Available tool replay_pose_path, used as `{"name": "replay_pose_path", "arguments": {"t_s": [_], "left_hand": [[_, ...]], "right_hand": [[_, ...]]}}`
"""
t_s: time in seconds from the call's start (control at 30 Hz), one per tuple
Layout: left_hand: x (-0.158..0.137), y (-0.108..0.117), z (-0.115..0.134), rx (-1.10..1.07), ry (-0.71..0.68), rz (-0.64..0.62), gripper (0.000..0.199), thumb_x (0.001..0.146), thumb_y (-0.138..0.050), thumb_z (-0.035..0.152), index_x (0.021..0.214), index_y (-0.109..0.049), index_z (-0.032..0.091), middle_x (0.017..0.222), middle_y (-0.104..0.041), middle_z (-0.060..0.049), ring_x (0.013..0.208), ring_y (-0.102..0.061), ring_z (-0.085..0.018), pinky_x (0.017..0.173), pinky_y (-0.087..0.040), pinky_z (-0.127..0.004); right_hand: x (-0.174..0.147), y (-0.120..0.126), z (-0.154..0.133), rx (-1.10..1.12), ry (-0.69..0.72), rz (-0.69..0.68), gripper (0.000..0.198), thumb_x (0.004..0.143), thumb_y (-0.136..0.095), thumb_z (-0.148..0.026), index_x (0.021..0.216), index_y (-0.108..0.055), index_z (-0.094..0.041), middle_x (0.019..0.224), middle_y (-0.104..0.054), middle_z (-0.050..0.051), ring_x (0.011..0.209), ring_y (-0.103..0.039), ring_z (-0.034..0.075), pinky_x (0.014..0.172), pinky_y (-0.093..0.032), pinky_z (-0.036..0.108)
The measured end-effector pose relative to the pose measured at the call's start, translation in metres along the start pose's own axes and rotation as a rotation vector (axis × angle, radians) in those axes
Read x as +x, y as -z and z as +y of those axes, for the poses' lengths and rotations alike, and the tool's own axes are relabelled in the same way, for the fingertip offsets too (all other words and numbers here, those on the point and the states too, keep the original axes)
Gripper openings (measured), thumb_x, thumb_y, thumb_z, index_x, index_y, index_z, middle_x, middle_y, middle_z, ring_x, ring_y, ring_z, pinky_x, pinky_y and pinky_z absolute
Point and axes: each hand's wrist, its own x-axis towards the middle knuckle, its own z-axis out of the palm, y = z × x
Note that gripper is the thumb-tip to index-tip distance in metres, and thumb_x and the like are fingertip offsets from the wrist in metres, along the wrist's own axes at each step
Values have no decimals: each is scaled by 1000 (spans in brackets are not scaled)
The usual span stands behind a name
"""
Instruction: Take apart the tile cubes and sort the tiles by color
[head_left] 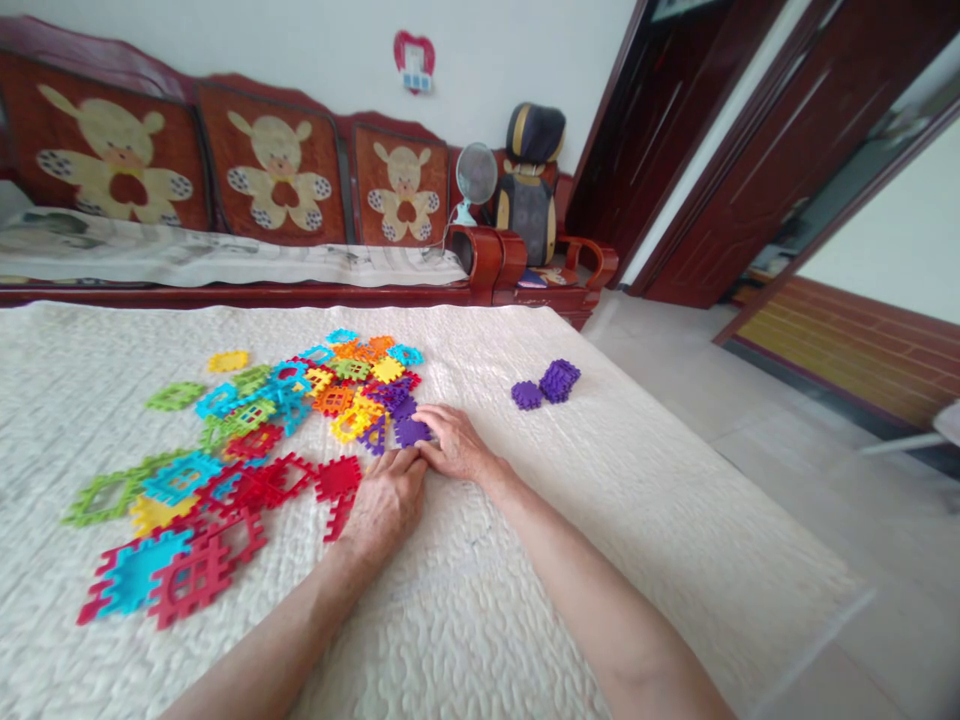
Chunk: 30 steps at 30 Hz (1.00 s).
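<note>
My right hand [453, 441] has its fingers closed on a flat purple interlocking tile [411, 431] at the right side of a heap of colourful tiles. Close against it, my left hand [390, 495] has its fingertips at the lower edge of that tile; they are bent and partly hidden, so what they hold is unclear. Beside the left hand lies a red tile [339, 478]. More purple tiles [390, 394] sit just beyond the hands. Off to the right, a purple stack [560, 380] stands with a single purple tile [526, 395] next to it.
The heap spreads left over a cream quilted cover [675, 520], with blue [142, 572], green [176, 396], yellow [229, 361] and orange tiles [334, 401]. Behind the table stand a wooden sofa [487, 262] with bear-patterned cushions and a small fan [476, 175].
</note>
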Motion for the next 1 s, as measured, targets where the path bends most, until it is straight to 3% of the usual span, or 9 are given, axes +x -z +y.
{"name": "replay_pose_path", "arguments": {"t_s": [0.33, 0.5, 0.63, 1.0], "left_hand": [[-2, -3, -3, -20, -8, 34, 28, 92, -46, 9, 107, -68, 17, 110, -70, -10, 102, -63, -23, 92, -54, -37], [-3, -1, -3, -12, -8, 18, 26, 92, -43, 9, 91, -68, 17, 106, -69, -10, 101, -63, -23, 90, -54, -38], [-3, 0, -2, -18, -11, 17, 27, 92, -42, 9, 92, -67, 17, 106, -69, -10, 101, -62, -23, 90, -53, -38], [-3, -5, -7, -17, -44, 60, 25, 94, -42, 11, 95, -67, 19, 109, -68, -8, 96, -62, -20, 83, -54, -33]], "right_hand": [[-10, 1, 7, 77, 34, 50, 34, 83, -67, -25, 116, -64, -18, 125, -65, 12, 119, -60, 23, 107, -46, 39], [-14, 7, 21, -54, -198, 199, 37, 77, -67, -22, 114, -65, -18, 114, -65, 11, 110, -61, 25, 102, -48, 41], [-18, 12, 35, -156, -361, 282, 37, 78, -65, -23, 113, -65, -13, 110, -64, 14, 109, -59, 28, 102, -47, 45], [-19, 12, 31, -75, -267, 222, 34, 76, -67, -23, 110, -65, -20, 113, -66, 9, 111, -60, 25, 104, -45, 43]]}}
